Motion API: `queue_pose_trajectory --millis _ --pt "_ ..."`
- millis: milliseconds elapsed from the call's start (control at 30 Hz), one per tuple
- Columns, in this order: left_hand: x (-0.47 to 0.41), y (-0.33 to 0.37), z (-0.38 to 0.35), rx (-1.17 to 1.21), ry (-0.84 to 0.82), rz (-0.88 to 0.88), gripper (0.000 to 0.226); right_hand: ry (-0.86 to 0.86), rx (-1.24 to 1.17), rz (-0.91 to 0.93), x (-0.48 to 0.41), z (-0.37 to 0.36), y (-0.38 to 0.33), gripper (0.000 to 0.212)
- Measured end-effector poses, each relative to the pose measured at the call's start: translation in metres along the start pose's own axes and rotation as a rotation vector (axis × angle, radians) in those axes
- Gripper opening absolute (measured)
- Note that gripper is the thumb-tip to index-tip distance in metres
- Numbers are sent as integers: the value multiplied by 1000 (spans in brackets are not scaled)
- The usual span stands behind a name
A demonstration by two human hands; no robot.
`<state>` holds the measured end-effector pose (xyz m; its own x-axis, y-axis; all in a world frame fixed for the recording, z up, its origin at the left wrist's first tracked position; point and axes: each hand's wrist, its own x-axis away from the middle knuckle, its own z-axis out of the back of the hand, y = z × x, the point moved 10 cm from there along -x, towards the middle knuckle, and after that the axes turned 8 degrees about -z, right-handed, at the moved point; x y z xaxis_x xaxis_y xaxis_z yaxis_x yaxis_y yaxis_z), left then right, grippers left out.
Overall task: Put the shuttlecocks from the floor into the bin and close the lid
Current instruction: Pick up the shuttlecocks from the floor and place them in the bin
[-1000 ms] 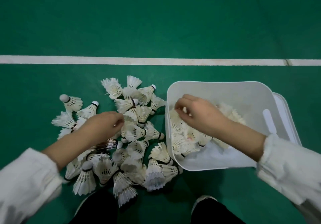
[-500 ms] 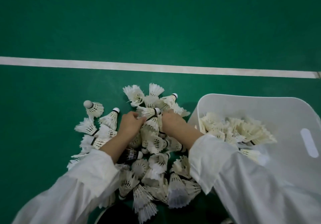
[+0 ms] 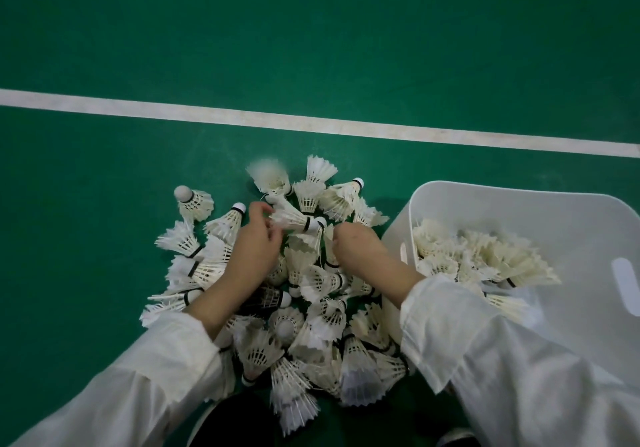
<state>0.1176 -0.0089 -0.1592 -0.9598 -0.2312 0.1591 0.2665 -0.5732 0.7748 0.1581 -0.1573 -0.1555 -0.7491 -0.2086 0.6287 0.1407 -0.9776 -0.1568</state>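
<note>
Several white feather shuttlecocks (image 3: 311, 311) lie in a pile on the green floor in front of me. My left hand (image 3: 254, 245) is in the pile's upper left, its fingers curled around the feathers of one shuttlecock (image 3: 294, 219). My right hand (image 3: 360, 252) is pressed into the pile's right side with its fingers curled down among shuttlecocks; what it grips is hidden. The white plastic bin (image 3: 512, 211) stands open on the right and holds several shuttlecocks (image 3: 485, 256).
A white court line (image 3: 311, 124) crosses the green floor beyond the pile. My white sleeves (image 3: 502, 360) fill the lower frame, the right one covering the bin's near edge. The bin's lid is out of view.
One second ago my right hand was inside the bin; it has come back to the pile beside my left hand. Since half a second ago my left fingers have closed on a shuttlecock.
</note>
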Motion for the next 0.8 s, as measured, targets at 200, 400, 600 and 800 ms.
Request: queue_pose_trajectory --millis 200,400,600,800 --pt "15 49 -34 -520 -278 -492 48 12 0 -35 4 8 8 29" --pt "8 44 -59 -623 -361 -470 53 25 -25 -22 7 8 12 14" --pt "-14 34 -53 -494 -314 -371 38 15 -35 -8 8 10 16 15" --pt "-18 22 -50 -579 -413 -250 33 28 23 49 17 18 10 39"
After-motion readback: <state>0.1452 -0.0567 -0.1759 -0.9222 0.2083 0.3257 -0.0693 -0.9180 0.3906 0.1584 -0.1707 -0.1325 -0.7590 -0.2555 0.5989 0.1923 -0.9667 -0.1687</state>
